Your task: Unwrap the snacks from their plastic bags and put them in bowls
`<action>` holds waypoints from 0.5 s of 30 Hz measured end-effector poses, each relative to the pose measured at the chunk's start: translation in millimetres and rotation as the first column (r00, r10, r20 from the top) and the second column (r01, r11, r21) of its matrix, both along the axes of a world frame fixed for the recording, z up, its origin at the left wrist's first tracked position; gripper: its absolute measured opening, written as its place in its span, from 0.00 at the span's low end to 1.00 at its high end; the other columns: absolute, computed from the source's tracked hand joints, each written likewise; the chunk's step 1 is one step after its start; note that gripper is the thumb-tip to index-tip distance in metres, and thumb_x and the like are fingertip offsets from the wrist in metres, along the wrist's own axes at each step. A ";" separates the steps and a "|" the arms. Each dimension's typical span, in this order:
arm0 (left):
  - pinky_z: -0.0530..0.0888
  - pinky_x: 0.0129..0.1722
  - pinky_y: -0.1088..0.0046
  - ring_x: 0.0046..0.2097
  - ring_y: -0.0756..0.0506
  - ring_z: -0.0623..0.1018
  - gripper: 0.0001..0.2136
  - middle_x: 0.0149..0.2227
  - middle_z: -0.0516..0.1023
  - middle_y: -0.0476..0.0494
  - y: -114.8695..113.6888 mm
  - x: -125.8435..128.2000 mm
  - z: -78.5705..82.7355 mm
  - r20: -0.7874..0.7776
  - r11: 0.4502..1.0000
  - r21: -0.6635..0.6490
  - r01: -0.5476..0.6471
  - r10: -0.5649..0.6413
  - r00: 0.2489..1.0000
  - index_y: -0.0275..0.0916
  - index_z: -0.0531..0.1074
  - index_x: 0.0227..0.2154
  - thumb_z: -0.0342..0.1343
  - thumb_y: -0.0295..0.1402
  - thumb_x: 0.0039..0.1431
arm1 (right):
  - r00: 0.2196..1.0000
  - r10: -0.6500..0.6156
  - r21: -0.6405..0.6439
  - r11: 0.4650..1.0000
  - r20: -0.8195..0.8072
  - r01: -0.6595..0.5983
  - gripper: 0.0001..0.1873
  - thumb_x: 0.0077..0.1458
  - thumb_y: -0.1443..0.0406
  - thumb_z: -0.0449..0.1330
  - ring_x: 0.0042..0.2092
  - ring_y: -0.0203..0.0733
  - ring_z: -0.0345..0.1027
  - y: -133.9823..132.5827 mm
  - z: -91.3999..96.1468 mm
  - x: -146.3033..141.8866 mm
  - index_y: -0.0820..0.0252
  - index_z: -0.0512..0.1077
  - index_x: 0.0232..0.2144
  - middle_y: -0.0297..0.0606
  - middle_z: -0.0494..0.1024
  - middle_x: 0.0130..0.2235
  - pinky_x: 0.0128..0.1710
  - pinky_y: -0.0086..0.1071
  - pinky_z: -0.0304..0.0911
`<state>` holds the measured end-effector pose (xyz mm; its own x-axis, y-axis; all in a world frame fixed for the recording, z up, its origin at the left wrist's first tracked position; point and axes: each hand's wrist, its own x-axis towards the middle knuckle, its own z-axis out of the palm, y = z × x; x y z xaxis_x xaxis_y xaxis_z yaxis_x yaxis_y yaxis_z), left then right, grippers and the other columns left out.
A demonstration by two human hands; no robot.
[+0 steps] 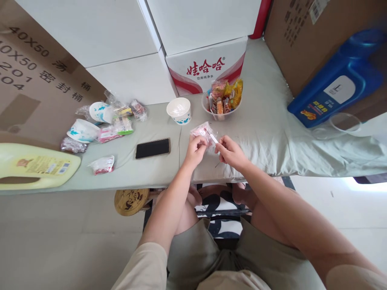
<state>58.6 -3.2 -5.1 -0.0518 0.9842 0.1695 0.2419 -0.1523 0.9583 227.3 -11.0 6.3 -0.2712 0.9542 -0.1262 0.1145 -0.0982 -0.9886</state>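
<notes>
My left hand (196, 150) is closed on the near edge of a small clear plastic packet with pink contents (200, 129). In my right hand (230, 152) is a slim white stick-like tool (213, 138), its thin dark tip pointing at the packet and seeming to touch it. Whether the tip has gone through the plastic I cannot tell. Just beyond the packet stand a white paper bowl (179, 112) with clear plastic inside and a clear plastic tub (222, 116) of wrapped snacks. A black phone (152, 148) lies left of my left hand.
Paper bowls (83, 131) and wrapped snacks (113, 133) cluster at the left, near a yellow jug (39, 166). Another small packet (103, 164) lies near the cloth's front edge. Cartons (208, 66) line the back. A blue bottle (338, 82) and clear cup (344, 123) are at right.
</notes>
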 end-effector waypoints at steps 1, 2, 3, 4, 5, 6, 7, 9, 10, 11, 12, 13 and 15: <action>0.65 0.37 0.72 0.32 0.49 0.66 0.06 0.29 0.66 0.50 0.5 -1.7 -0.7 0.034 1.000 -0.003 -0.017 0.018 0.999 0.40 0.67 0.23 0.55 0.23 0.50 | 1.000 0.017 -0.011 1.000 -0.010 -0.017 0.13 0.58 0.54 0.55 0.19 0.30 0.63 -0.7 0.0 0.0 0.52 0.57 0.32 0.28 0.76 0.30 0.18 0.25 0.55; 0.65 0.36 0.72 0.31 0.49 0.66 0.06 0.28 0.65 0.51 1.0 -3.6 -1.2 0.056 1.000 -0.003 -0.028 0.028 0.998 0.40 0.67 0.23 0.55 0.23 0.50 | 0.999 0.024 -0.007 1.000 -0.021 -0.024 0.13 0.58 0.53 0.55 0.19 0.30 0.64 -1.8 0.2 0.1 0.52 0.57 0.32 0.29 0.77 0.31 0.17 0.25 0.55; 0.64 0.35 0.73 0.31 0.49 0.65 0.06 0.28 0.65 0.51 1.3 -5.5 -1.3 0.064 1.000 0.002 -0.031 0.031 0.997 0.40 0.67 0.23 0.54 0.23 0.50 | 0.999 0.024 0.008 1.000 -0.032 -0.024 0.13 0.59 0.53 0.55 0.19 0.30 0.64 -2.9 0.5 0.1 0.53 0.57 0.32 0.29 0.78 0.32 0.18 0.25 0.56; 0.64 0.35 0.73 0.31 0.49 0.65 0.06 0.27 0.65 0.51 1.3 -7.2 -1.1 0.055 1.000 0.008 -0.026 0.026 0.998 0.40 0.66 0.23 0.54 0.23 0.50 | 0.999 0.024 0.028 0.999 -0.041 -0.023 0.14 0.59 0.53 0.55 0.20 0.30 0.65 -4.0 0.7 -0.1 0.53 0.57 0.33 0.30 0.78 0.33 0.18 0.25 0.57; 0.64 0.34 0.73 0.31 0.49 0.65 0.06 0.27 0.65 0.51 1.0 -8.2 -0.4 0.033 1.000 0.015 -0.015 0.015 0.999 0.40 0.67 0.23 0.54 0.23 0.50 | 0.998 0.027 0.044 0.999 -0.049 -0.024 0.14 0.59 0.53 0.55 0.20 0.30 0.66 -5.0 0.8 -0.6 0.53 0.57 0.33 0.31 0.79 0.33 0.18 0.25 0.58; 0.64 0.34 0.73 0.31 0.49 0.65 0.06 0.28 0.65 0.50 0.3 -8.7 0.4 0.004 1.000 0.024 -0.002 0.001 1.000 0.40 0.67 0.22 0.55 0.23 0.50 | 0.998 0.033 0.052 0.998 -0.054 -0.030 0.14 0.60 0.52 0.55 0.21 0.30 0.67 -5.6 0.7 -1.4 0.53 0.57 0.33 0.31 0.79 0.34 0.19 0.25 0.59; 0.64 0.34 0.73 0.31 0.49 0.65 0.07 0.28 0.65 0.50 -0.6 -8.4 1.1 -0.023 0.999 0.031 0.013 -0.012 1.000 0.40 0.67 0.22 0.55 0.23 0.50 | 0.998 0.040 0.053 0.998 -0.054 -0.037 0.15 0.60 0.52 0.55 0.21 0.30 0.67 -5.7 0.3 -2.3 0.53 0.57 0.33 0.32 0.79 0.34 0.19 0.25 0.60; 0.65 0.34 0.72 0.31 0.50 0.65 0.06 0.29 0.65 0.49 -2.2 -6.4 1.9 -0.046 0.999 0.042 0.033 -0.031 0.998 0.40 0.67 0.22 0.56 0.23 0.50 | 0.997 0.057 0.042 0.998 -0.046 -0.055 0.15 0.59 0.51 0.56 0.21 0.31 0.68 -5.0 -0.7 -4.4 0.53 0.57 0.33 0.32 0.79 0.34 0.19 0.26 0.61; 0.65 0.34 0.73 0.31 0.50 0.65 0.06 0.29 0.65 0.49 -2.5 -5.3 1.6 -0.037 0.998 0.046 0.035 -0.033 0.999 0.40 0.67 0.21 0.56 0.24 0.50 | 0.997 0.062 0.035 0.998 -0.037 -0.061 0.15 0.59 0.51 0.56 0.21 0.31 0.68 -4.2 -1.1 -5.2 0.53 0.58 0.32 0.32 0.79 0.34 0.19 0.26 0.61; 0.65 0.34 0.73 0.31 0.50 0.65 0.06 0.29 0.65 0.50 -2.3 -4.6 1.1 -0.013 0.998 0.049 0.029 -0.028 1.000 0.40 0.67 0.21 0.57 0.24 0.49 | 0.997 0.067 0.029 0.997 -0.026 -0.066 0.15 0.59 0.51 0.56 0.21 0.31 0.67 -3.4 -1.2 -5.7 0.53 0.58 0.32 0.32 0.79 0.33 0.19 0.26 0.61; 0.64 0.33 0.73 0.30 0.50 0.65 0.06 0.28 0.64 0.50 -1.6 -4.5 0.5 0.032 0.999 0.048 0.010 -0.012 0.999 0.40 0.66 0.22 0.57 0.25 0.49 | 0.997 0.076 0.023 0.997 -0.008 -0.076 0.15 0.59 0.52 0.56 0.21 0.31 0.67 -2.8 -1.0 -5.8 0.53 0.58 0.32 0.32 0.79 0.33 0.20 0.26 0.61; 0.64 0.33 0.73 0.30 0.51 0.64 0.07 0.27 0.63 0.51 -0.3 -5.5 0.0 0.097 0.999 0.040 -0.020 0.016 0.995 0.40 0.65 0.22 0.58 0.26 0.48 | 0.996 0.089 0.016 0.996 0.017 -0.089 0.14 0.59 0.53 0.56 0.21 0.31 0.67 -2.2 -0.4 -5.4 0.53 0.59 0.31 0.32 0.79 0.32 0.20 0.26 0.61; 0.64 0.31 0.74 0.29 0.51 0.64 0.08 0.26 0.61 0.52 3.1 -10.9 0.8 0.269 0.996 -0.001 -0.091 0.088 0.959 0.41 0.63 0.23 0.58 0.27 0.47 | 0.988 0.126 -0.003 0.992 0.090 -0.127 0.12 0.59 0.56 0.56 0.21 0.31 0.67 -1.7 1.4 -3.3 0.54 0.59 0.30 0.32 0.79 0.32 0.20 0.27 0.61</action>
<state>47.7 -0.1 -4.4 -0.1850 0.9715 0.1482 -0.0105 -0.1528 0.9882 224.1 -12.7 7.7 -0.3773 0.9134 -0.1529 0.2141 -0.0746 -0.9740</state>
